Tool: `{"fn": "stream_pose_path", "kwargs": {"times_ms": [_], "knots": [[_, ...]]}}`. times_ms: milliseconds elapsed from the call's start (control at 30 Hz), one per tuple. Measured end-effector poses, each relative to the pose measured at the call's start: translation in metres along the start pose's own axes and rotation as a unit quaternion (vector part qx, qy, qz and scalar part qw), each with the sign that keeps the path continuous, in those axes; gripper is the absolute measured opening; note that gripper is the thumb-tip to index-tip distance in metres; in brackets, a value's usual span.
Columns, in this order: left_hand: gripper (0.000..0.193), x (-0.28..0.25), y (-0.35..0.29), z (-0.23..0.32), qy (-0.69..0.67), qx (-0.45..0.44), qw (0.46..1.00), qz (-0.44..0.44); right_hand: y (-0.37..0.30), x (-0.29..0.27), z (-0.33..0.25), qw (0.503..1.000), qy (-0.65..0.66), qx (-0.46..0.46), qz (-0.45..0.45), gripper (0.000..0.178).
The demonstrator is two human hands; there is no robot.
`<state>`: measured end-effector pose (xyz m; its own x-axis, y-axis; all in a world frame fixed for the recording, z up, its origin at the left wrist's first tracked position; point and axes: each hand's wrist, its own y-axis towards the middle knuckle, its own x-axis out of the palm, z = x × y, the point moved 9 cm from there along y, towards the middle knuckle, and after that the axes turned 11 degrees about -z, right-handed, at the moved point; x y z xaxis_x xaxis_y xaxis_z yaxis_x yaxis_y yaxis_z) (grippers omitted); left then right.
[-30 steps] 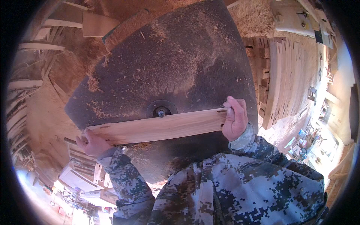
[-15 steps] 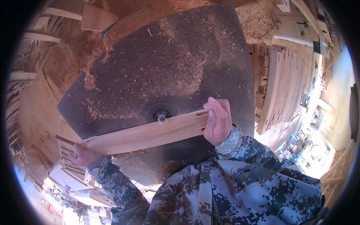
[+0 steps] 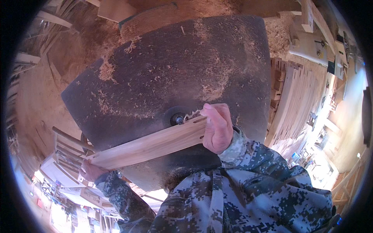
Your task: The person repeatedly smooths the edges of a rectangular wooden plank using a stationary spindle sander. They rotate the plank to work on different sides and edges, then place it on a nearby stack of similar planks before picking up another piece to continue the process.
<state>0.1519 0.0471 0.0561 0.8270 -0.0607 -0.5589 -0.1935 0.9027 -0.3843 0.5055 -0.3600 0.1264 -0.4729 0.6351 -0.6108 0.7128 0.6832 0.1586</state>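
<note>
Slat (image 3: 149, 144): 1 pale wood strip w/ slots at its right end, lying across the near edge of the dark table (image 3: 155, 70). Vs 1 s ago it has slid left and tilted; the left end now hangs lower, off the table's near-left corner, and the right end sits just beside the metal spindle (image 3: 178, 119), which was at mid-slat before. My read: the cut has run along to the slotted end, so this pass looks nearly through. My right hand (image 3: 217, 128) is clenched over the right end, fingers wrapped on top. My left hand (image 3: 92, 171) grips the low left end from beneath. Counts: 1 slat, 1 spindle, 1 table dusted w/ shavings, 2 hands. Stack of similar slats (image 3: 295, 101) stands to the right, too many to count. More wood pieces (image 3: 68, 149) lie near left, below the table edge.
</note>
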Motion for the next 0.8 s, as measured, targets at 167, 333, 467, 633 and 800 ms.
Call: {"fn": "stream_pose_path", "kwargs": {"times_ms": [167,333,467,633,800], "knots": [[0.088,-0.009,-0.012,-0.005,-0.002,-0.012,1.000,0.011,0.007,0.010,-0.006,1.000,0.004,-0.022,-0.013,0.077],[0.089,-0.014,-0.014,-0.013,-0.014,-0.017,1.000,0.012,0.012,0.014,-0.009,0.999,0.002,-0.035,-0.027,0.075],[0.090,-0.025,-0.012,-0.019,0.003,-0.029,0.999,0.035,0.012,0.017,-0.011,0.999,-0.010,-0.038,-0.035,0.074],[0.092,-0.023,-0.011,-0.026,-0.045,-0.031,0.998,0.025,0.010,0.022,-0.008,0.999,-0.008,-0.034,-0.042,0.071],[0.078,-0.032,-0.014,-0.036,-0.115,-0.031,0.993,0.015,-0.005,0.021,-0.003,1.000,-0.003,-0.009,-0.016,0.061]]}}
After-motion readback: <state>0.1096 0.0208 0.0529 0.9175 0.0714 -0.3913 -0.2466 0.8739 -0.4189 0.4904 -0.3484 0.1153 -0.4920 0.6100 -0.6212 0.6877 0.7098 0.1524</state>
